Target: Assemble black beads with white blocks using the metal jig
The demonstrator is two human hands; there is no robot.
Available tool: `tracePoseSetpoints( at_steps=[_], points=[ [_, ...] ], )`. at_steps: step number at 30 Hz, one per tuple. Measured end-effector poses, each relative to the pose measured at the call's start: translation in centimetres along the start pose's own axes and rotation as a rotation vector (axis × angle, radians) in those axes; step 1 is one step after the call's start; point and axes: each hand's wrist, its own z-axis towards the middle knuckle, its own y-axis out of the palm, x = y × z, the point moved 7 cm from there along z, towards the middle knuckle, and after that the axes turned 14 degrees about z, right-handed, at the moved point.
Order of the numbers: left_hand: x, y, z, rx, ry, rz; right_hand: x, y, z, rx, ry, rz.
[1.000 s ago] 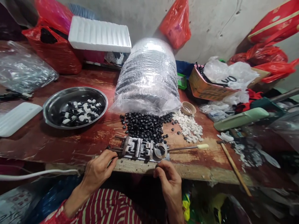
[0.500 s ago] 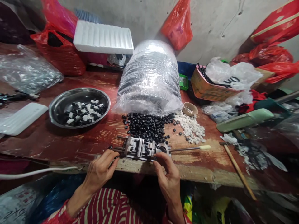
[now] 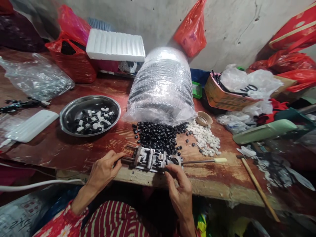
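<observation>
A metal jig with slots, white pieces and rods lies at the table's front edge. Left of it, my left hand has thumb and forefinger closed by the end of a rod. Something dark shows between those fingers, too small to name. My right hand is at the jig's front right corner, thumb and forefinger curled together in a pinch; what they hold is hidden. Behind the jig spreads a pile of small black round parts. To its right is a heap of small white plastic parts.
A steel bowl of black and white pieces stands at left. Behind the piles is a large plastic-wrapped bundle. A rod with a pale handle juts right from the jig. Farther right lie a hammer and a green object.
My left hand has drawn slightly left, away from the jig. The right hand stays at the jig's front right corner. The whole view has shifted a little.
</observation>
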Motion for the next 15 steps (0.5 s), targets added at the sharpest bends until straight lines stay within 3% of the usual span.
tracePoseSetpoints(
  at_steps=[8,15],
  points=[
    [-2.4,-0.2,2.4,0.060,-0.171,-0.133,-0.1,-0.7,0.5,0.032,-0.039,-0.024],
    [-1.4,0.8,7.0,0.003,-0.172,-0.172,-0.7,-1.0,2.2,0.031,-0.079,-0.053]
  ],
)
